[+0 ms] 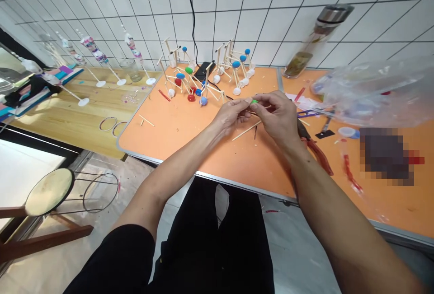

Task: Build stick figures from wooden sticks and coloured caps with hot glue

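A small green piece (254, 101), perhaps clay, is pinched between the fingertips of both hands above the orange table (176, 136). My left hand (233, 114) comes at it from the left with its fingers curled. My right hand (277, 115) closes on it from the right, thumb against forefinger. Under the hands lie a thin wooden stick (247, 130) and a short dark stick (255, 133). Pliers with red handles (318, 153) rest beside my right wrist, their jaws partly hidden. Behind my left hand stand several stick models (181, 76) with blue, green, red and white lumps.
A tall glass bottle (301, 52) stands against the tiled wall. To the right are a clear plastic bag (383, 91), a white lid (347, 132) and a blurred-out dark object (384, 153). Leftward, a wooden table (105, 100) bears several decorated sticks on white bases. A stool (50, 191) stands below.
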{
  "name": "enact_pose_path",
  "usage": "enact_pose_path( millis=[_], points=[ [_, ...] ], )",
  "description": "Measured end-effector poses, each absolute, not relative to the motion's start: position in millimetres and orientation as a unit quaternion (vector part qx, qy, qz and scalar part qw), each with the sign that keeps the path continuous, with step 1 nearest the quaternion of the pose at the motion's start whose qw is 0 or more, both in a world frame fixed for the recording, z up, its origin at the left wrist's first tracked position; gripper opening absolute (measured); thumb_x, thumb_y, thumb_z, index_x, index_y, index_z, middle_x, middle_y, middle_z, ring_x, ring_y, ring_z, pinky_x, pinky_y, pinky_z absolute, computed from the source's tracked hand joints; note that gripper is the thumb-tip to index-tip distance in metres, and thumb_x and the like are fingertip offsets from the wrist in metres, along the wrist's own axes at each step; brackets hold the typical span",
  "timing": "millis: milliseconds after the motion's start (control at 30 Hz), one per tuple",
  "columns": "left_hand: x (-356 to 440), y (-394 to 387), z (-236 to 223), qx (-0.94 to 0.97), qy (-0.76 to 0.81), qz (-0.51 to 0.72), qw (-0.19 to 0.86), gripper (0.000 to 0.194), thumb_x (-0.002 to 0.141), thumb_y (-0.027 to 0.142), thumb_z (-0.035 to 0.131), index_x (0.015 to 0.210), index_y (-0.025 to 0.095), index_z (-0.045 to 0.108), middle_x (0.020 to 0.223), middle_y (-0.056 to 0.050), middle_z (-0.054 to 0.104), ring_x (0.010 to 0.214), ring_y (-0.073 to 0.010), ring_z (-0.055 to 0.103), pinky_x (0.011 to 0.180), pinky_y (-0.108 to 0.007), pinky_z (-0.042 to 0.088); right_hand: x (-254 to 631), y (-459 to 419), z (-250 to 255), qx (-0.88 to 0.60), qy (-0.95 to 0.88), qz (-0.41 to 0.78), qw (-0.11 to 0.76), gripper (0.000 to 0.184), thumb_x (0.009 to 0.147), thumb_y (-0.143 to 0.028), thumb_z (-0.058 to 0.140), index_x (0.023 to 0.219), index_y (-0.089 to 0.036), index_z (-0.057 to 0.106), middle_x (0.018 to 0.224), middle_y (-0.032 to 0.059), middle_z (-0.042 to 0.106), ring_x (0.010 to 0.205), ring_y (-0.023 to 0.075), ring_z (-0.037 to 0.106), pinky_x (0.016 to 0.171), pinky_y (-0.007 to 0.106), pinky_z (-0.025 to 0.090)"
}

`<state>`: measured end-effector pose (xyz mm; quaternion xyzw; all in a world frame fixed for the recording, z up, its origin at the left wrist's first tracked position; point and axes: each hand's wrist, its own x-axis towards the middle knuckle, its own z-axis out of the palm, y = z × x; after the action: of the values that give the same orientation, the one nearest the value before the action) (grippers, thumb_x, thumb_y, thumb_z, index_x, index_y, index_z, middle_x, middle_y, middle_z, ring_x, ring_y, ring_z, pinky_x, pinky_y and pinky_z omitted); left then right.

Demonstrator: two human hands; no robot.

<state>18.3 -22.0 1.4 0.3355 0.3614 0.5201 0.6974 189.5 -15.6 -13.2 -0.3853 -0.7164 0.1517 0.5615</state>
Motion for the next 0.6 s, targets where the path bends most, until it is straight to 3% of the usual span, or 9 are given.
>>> enact_pose_path(
  millis=[100,233,433,600],
  points=[
    [18,-22,1,0.338,0.362,0.521,0.695,0.040,0.106,0.044,0.095,0.085,0.016,0.075,0.072,0.001,0.073,0.060,-0.0058,0.062,0.063,-0.019,0.052,191,-14,-14,-0.375,-0.725,0.148,0.558,0.029,0.102,-0.059,0.088,0.110,-0.031,0.092,0.101,0.0067,0.080,0.091,0.0268,0.077,0.076,0.043,0.064],
    [21,-24,3,0.344,0.346,0.511,0.708,0.041,0.105,0.053,0.095,0.095,0.015,0.081,0.085,-0.004,0.083,0.065,-0.0072,0.066,0.065,-0.021,0.056,193,-13,-12,-0.395,-0.701,0.163,0.571,0.028,0.104,-0.058,0.087,0.102,-0.030,0.089,0.100,0.0068,0.080,0.093,0.0274,0.077,0.082,0.045,0.066],
    [21,-26,6,0.327,0.341,0.507,0.721,0.028,0.110,0.035,0.091,0.094,0.015,0.080,0.080,-0.002,0.079,0.062,-0.0055,0.065,0.061,-0.017,0.054,193,-11,-10,-0.401,-0.706,0.188,0.553,0.037,0.106,-0.065,0.084,0.106,-0.028,0.089,0.104,0.0064,0.082,0.098,0.0257,0.077,0.090,0.043,0.067],
    [22,-30,13,0.325,0.365,0.523,0.699,0.033,0.107,0.032,0.094,0.085,0.016,0.075,0.070,0.003,0.071,0.057,-0.0036,0.061,0.058,-0.014,0.051,191,-10,-11,-0.367,-0.710,0.209,0.564,0.044,0.105,-0.071,0.085,0.104,-0.027,0.090,0.101,0.0063,0.081,0.098,0.0259,0.078,0.088,0.042,0.064]
  ],
)
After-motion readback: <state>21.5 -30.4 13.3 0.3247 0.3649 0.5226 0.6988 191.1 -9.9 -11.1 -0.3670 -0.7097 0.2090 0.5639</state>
